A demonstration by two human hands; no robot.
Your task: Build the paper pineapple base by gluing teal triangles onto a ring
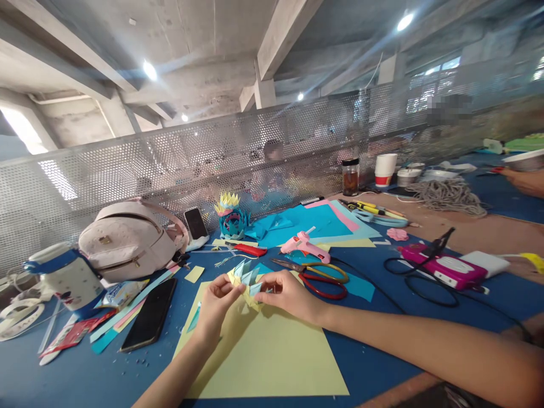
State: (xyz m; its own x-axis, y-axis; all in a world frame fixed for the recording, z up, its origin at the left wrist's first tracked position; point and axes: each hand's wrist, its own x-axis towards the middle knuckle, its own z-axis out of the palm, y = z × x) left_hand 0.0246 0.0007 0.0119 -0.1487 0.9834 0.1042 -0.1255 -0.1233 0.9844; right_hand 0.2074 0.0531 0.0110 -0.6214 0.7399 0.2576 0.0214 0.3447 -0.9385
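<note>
Between my two hands is a folded paper piece (pixel 245 276) with pointed light-blue and yellow tips, held just above a pale yellow sheet (pixel 263 357). My left hand (pixel 219 306) pinches its left side between thumb and fingers. On its right side, my right hand (pixel 289 294) grips it, thumb and fingers closed. Part of the piece is hidden behind my fingers. Scissors (pixel 317 277) with red and yellow handles lie beyond my right hand. Behind them rests a pink glue gun (pixel 306 245). A red utility knife (pixel 249 249) lies past the paper piece.
A pink backpack (pixel 127 238), a patterned jug (pixel 70 277) and a black phone (pixel 151 314) occupy the left. At the back stand a blue-and-yellow paper flower (pixel 233 218) and blue paper sheets (pixel 310 224). A magenta device (pixel 444 266) with cables lies right. Another person's hand (pixel 527 178) shows far right.
</note>
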